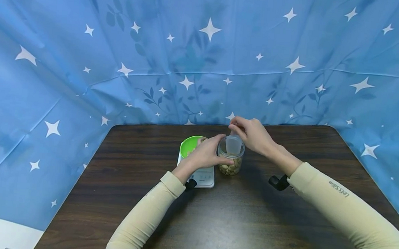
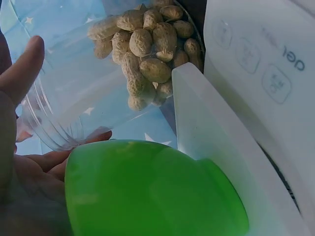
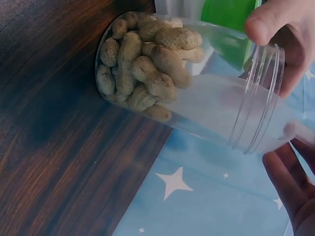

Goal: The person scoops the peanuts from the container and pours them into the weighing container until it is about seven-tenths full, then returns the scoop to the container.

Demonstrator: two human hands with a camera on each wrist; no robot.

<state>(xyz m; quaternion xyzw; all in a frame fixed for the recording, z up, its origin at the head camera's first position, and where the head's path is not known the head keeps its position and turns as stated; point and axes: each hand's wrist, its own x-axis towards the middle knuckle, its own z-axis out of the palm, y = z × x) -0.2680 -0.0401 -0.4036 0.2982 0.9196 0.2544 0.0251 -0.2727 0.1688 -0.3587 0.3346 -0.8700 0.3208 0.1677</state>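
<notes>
A clear plastic jar (image 3: 197, 98) stands on the dark wooden table (image 3: 54, 162), its bottom part filled with peanuts (image 3: 142, 69), while fingertips (image 3: 268, 22) touch its rim and a green bowl (image 3: 229, 12) shows behind.

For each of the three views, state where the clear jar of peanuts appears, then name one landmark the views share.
Head: the clear jar stands at table centre, between both hands.
Left wrist: jar fills the upper left, above the green bowl.
Right wrist: jar lies across the centre.
Shared landmark: the peanuts inside.

A dark wooden table (image 1: 233, 229) stands before a draped blue cloth (image 1: 128, 48) printed with white stars.
</notes>
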